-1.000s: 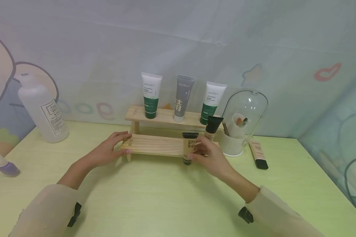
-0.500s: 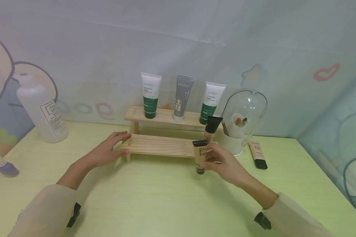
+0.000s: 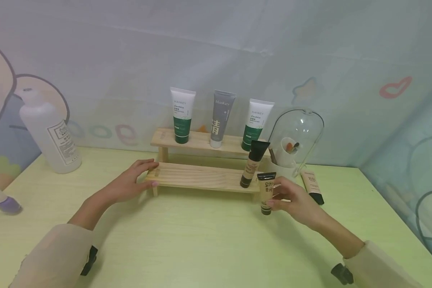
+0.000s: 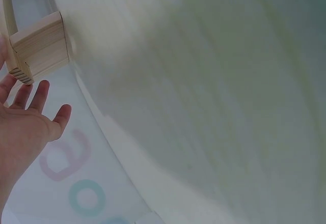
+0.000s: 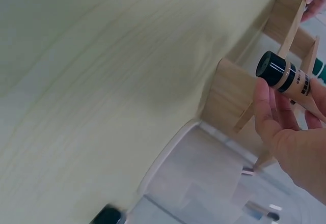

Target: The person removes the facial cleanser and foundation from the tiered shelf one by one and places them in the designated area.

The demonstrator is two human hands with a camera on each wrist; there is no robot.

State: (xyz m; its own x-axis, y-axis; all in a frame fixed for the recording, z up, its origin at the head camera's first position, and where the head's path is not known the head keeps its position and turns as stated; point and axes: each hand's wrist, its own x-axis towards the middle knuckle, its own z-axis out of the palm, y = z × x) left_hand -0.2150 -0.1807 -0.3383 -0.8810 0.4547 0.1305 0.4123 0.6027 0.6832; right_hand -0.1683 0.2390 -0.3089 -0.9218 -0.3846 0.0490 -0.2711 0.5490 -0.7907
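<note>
My right hand (image 3: 297, 202) pinches a small beige cosmetic tube (image 3: 267, 192) between thumb and fingers, its black cap (image 5: 271, 67) downward. It is held just in front of the right end of a two-tier wooden stand (image 3: 191, 175). My left hand (image 3: 129, 185) holds the left end of the stand's lower shelf, thumb at the front corner and fingers at the back. Another beige tube (image 3: 251, 166) with black ends stands tilted on the lower shelf's right end. On the upper shelf are two white-and-green tubes (image 3: 182, 116) (image 3: 256, 124) and a grey tube (image 3: 221, 118).
Right of the stand is a clear dome (image 3: 304, 124) over a white holder with brushes. A BB cream tube (image 3: 311, 186) lies beside it. A large white bottle (image 3: 54, 138) and purple nail polish (image 3: 7, 204) are at the left. A printed cloth hangs behind the table.
My right hand has carried the small beige tube rightward and slightly toward me, off the front of the lower shelf. The tilted beige tube now shows whole. My left hand stays put.
</note>
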